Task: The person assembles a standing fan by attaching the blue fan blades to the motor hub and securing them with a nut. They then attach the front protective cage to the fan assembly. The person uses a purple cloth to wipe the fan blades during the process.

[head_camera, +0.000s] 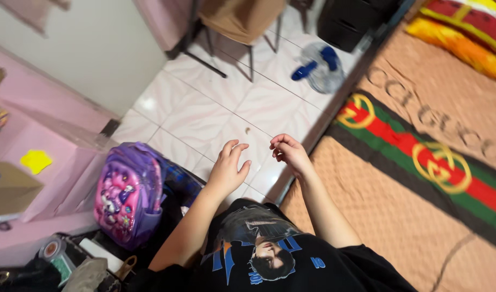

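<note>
**Both hands raised and empty over the tile floor, beside the bed**

Largest first: tan quilted bedspread with a green-and-red stripe and gold ring motifs (421, 162) fills the right side, edge running diagonally; the person stands right against it, so the right forearm hangs over the bed edge

White glossy tiled floor (215, 108) takes the middle, a small speck lying on it just ahead of the hands

Pale pink plastic-wrapped cabinet (58, 157) on the left, a yellow paper scrap on top, brown cardboard box beside it

Purple and pink hard-shell child's backpack (130, 192) stands upright on the floor against the cabinet, just left of the left arm, not touched

Metal-legged chair (242, 21) at top, well apart; clear plastic fan cover with blue blades (321, 67) lies flat on the tiles near the bed corner

left hand (227, 168): fingers spread and slightly curled, released, holds nothing, palm facing down over the tiles

right hand (290, 153): fingertips pinched together, loosely clenched; cannot tell whether anything tiny sits between them, nothing visible

Hands sit near each other, not touching, both in the air, nearest things being the floor and the bed edge
</note>
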